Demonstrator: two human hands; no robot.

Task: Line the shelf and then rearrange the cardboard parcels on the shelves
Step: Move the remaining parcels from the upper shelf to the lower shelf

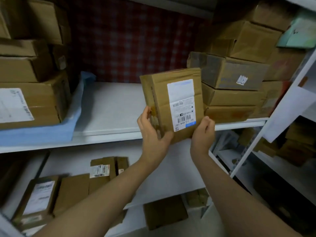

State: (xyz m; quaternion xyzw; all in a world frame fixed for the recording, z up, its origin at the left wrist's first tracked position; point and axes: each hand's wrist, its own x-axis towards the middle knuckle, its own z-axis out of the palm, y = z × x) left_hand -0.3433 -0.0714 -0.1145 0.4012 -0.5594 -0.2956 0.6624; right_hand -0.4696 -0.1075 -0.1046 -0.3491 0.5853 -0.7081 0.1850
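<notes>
Both hands clasp one cardboard parcel (pixel 172 106) upright, in front of the middle shelf (pixel 111 106): left hand (pixel 152 132) on its lower-left edge, right hand (pixel 202 132) at its lower-right corner. Risk: low grip, parcel may tip against right stack (pixel 229 93) when set down

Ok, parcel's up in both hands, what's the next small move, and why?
Probably ease the parcel forward and set it down on the bare lined stretch of shelf. Both the left hand and right hand grip its lower corners, and that gap between the stacks is open.
</notes>
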